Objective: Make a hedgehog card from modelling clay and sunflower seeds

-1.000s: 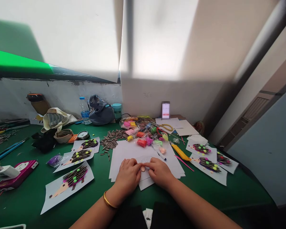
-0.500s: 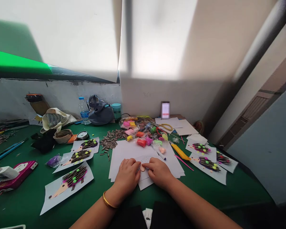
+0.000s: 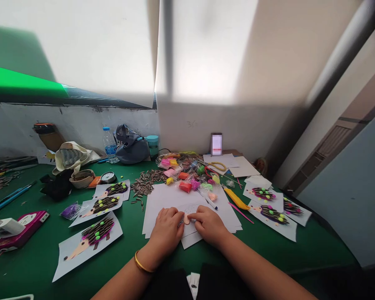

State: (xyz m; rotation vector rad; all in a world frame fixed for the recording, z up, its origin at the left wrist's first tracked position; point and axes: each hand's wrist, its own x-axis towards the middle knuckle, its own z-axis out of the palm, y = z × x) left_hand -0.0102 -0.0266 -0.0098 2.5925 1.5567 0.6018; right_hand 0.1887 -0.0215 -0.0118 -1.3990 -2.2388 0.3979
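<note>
No text, label or number can be read. The phone (image 3: 216, 144) at twelve o'clock shows a lit screen too blurred to read; faint marks on the wall (image 3: 192, 124) beside it are illegible.

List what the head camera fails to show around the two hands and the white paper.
- Pencil outline on the white paper, head view: too faint and partly under the fingers to read.
- Small peach clay piece: whether either hand's grip closes on it is hidden between the left hand and right hand.
- Phone screen: too small, washed out.
</note>
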